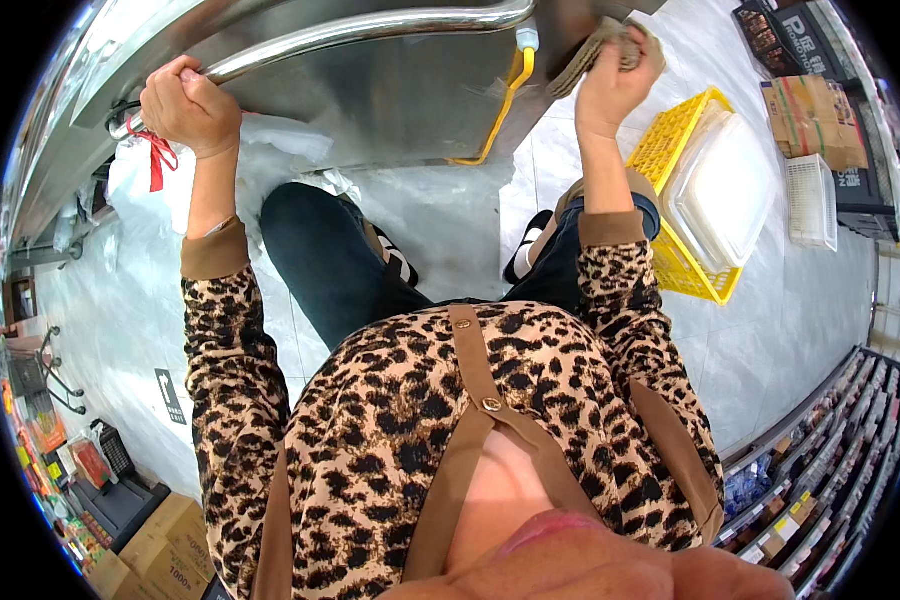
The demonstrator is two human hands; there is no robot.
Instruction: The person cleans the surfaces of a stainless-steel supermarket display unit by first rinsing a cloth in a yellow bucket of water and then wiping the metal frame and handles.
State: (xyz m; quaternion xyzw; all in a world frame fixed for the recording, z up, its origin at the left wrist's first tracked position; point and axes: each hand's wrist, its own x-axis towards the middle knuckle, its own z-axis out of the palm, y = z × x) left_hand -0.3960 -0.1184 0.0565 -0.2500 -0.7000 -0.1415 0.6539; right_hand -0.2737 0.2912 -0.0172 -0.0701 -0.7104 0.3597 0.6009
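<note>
My left hand (191, 105) grips the left end of a shiny metal rail (360, 30) that runs along a stainless steel counter or cabinet. A red ribbon (156, 154) is tied to the rail just below that hand, beside white plastic sheeting (285, 139). In my right hand (619, 82) is a folded brown-grey cloth (586, 60), held against or close to the right edge of the steel panel (390, 97); contact cannot be told. Between the hands, a yellow hose (506, 112) with a pale connector hangs down the panel to the floor.
To the right stands a yellow plastic crate (671, 135) holding translucent lidded tubs (720, 187). Beyond it are a white basket (811, 202) and flattened cardboard (817, 120). Stocked shelves (825, 480) curve along the lower right. Cardboard boxes (169, 544) sit at lower left, on pale floor tiles (120, 300).
</note>
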